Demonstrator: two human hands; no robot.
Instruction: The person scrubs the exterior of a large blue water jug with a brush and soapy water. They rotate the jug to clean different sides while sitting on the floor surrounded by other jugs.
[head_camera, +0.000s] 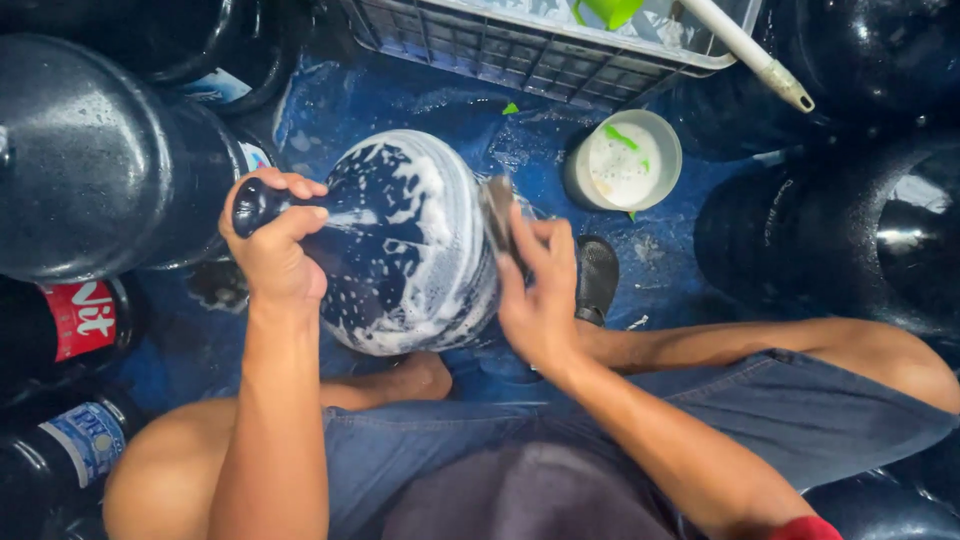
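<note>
A large blue water jug (405, 245) lies on its side on the blue floor, covered in white soap foam. My left hand (272, 245) grips its neck at the left. My right hand (535, 290) presses a dark scrubbing pad (497, 215) against the jug's foamy base end at the right. My knees frame the jug from below.
Several dark blue jugs (95, 160) crowd the left side, more (850, 230) on the right. A white bowl of soapy water (623, 160) stands behind the jug. A grey plastic crate (520, 50) and a white handle (745, 45) are at the top. A dark sandal (597, 278) lies near my right hand.
</note>
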